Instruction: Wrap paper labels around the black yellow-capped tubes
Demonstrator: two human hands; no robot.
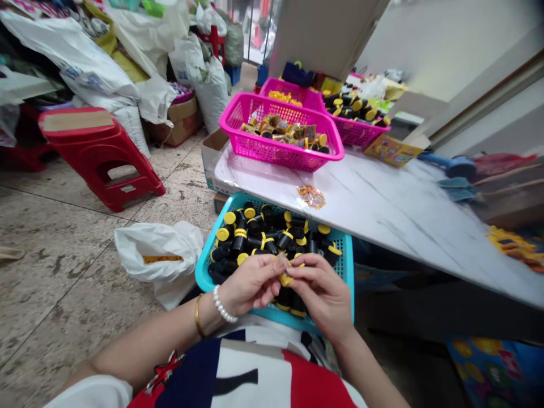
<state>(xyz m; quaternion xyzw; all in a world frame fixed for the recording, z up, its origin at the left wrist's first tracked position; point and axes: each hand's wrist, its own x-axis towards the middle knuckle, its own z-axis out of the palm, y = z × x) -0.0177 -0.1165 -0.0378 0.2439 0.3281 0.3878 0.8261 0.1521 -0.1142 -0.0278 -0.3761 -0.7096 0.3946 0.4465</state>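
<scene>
My left hand [255,282] and my right hand [319,292] meet over a turquoise basket [348,266]. Pinched between the fingers of both is a small yellow printed sticker [284,276]; whether it is wrapped around a cylinder is hidden by the fingers. Below them the basket holds many small black plastic cylinders [239,242] with yellow caps. On the marble-patterned table just ahead lies a small pile of orange printed stickers [311,196].
A pink basket [272,153] of labelled cylinders stands on the table, with another pink basket [355,130] of black and yellow pieces behind. To the left are a white sack [161,243] and a red stool [102,153]. Stuffed bags [76,62] line the back left.
</scene>
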